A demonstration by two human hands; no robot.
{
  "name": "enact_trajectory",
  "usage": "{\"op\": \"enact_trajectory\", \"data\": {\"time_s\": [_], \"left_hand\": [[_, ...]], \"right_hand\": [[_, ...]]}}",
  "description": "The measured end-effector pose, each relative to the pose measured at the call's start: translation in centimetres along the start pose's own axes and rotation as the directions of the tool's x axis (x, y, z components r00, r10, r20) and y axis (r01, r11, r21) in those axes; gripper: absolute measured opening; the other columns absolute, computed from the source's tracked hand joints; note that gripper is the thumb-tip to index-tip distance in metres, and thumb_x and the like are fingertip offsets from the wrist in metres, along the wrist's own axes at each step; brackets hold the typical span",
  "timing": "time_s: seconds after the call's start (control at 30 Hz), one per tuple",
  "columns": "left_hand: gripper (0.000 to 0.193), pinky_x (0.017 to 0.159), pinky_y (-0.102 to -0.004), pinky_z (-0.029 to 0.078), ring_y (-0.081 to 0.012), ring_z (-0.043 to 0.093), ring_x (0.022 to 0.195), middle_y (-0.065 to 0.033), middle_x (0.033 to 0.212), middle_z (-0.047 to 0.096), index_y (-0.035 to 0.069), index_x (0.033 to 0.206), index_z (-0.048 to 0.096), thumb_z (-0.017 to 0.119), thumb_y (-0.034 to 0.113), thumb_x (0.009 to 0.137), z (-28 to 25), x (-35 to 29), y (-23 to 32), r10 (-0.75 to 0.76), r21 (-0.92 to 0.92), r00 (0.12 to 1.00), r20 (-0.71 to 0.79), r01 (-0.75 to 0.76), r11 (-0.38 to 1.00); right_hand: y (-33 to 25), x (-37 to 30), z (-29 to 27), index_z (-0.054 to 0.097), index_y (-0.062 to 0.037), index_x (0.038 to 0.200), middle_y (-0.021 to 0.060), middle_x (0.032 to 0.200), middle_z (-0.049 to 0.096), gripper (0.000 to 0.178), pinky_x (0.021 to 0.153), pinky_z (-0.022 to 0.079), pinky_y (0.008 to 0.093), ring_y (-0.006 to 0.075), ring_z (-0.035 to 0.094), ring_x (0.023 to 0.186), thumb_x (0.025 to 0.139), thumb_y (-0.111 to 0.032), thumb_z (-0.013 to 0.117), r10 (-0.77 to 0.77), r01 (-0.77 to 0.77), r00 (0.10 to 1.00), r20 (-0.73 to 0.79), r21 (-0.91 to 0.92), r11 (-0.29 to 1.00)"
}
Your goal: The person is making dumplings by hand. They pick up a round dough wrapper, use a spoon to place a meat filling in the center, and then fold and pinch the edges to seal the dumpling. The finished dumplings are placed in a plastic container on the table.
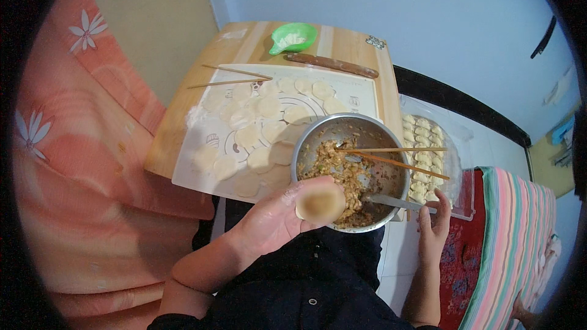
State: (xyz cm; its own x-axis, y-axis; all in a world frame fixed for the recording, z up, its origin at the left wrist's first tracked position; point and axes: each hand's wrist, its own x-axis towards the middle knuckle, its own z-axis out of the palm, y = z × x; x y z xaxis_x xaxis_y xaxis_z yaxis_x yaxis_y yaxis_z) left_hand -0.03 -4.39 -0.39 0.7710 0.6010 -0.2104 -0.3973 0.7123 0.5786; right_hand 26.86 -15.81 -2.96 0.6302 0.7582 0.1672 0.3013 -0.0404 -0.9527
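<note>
My left hand (pixel 273 217) is palm up over the near left rim of a steel bowl (pixel 400 146). It holds a round dumpling wrapper (pixel 299 209) with a brownish, blurred patch of filling (pixel 321 203) on it. Inside the bowl is a chopped filling mix (pixel 339 168). A flat metal utensil (pixel 394 201) leans out over the bowl's right rim, its working end in the filling. At the end of its handle my right hand (pixel 434 229) has thumb and forefinger apart. Whether the hand touches the handle is hard to tell.
Round wrappers (pixel 246 137) lie on a white mat (pixel 183 168). Chopsticks (pixel 403 150) stick out of the bowl; another pair (pixel 229 82) lies on the table (pixel 177 125). Beyond are a rolling pin (pixel 333 64) and a green flour bowl (pixel 304 32). A clear tray (pixel 454 165) of dumplings (pixel 426 159) stands right.
</note>
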Motion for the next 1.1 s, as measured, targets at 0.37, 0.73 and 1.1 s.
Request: {"op": "enact_trajectory", "data": {"time_s": [0.37, 0.73, 1.1], "left_hand": [[0.052, 0.102, -0.0399, 0.035, -0.0258, 0.041, 0.123, -0.0175, 0.133, 0.041, 0.0, 0.133, 0.033, 0.043, 0.032, 0.092, 1.3, 0.3, -0.9, -0.09, 0.039, 0.993, 0.079, 0.087, 0.995], [0.041, 0.096, -0.0341, 0.04, -0.018, 0.048, 0.114, -0.0093, 0.125, 0.048, 0.004, 0.132, 0.037, 0.039, 0.021, 0.096, 0.8, -0.2, -1.4, -0.14, 0.003, 0.986, 0.093, 0.14, 0.99], [0.038, 0.095, -0.0304, 0.042, -0.0151, 0.046, 0.114, -0.009, 0.125, 0.046, 0.003, 0.133, 0.035, 0.036, 0.015, 0.097, 3.0, -0.7, -0.5, -0.048, 0.464, 0.997, 0.065, 0.012, 0.886]], "right_hand": [[-4.7, -2.9, 5.4, 0.066, -0.014, 0.093, 0.0013, 0.089, 0.059, 0.03, 0.064, 0.043, 0.0289, 0.0176, 0.055, 0.076, 0.063, -0.012, 0.068, -0.824, 0.93, 0.367, 0.431, -0.167, 0.327], [-5.2, -2.9, 7.3, 0.064, -0.0092, 0.088, 0.005, 0.089, 0.06, 0.031, 0.062, 0.044, 0.0312, 0.0216, 0.056, 0.076, 0.058, -0.006, 0.069, -0.851, 0.948, 0.309, 0.424, -0.069, 0.31], [-6.5, -2.7, 8.2, 0.058, -0.0054, 0.088, 0.008, 0.087, 0.062, 0.026, 0.064, 0.045, 0.0334, 0.0251, 0.058, 0.075, 0.065, 0.0, 0.069, -0.796, 0.849, 0.51, 0.327, -0.041, 0.527]]}}
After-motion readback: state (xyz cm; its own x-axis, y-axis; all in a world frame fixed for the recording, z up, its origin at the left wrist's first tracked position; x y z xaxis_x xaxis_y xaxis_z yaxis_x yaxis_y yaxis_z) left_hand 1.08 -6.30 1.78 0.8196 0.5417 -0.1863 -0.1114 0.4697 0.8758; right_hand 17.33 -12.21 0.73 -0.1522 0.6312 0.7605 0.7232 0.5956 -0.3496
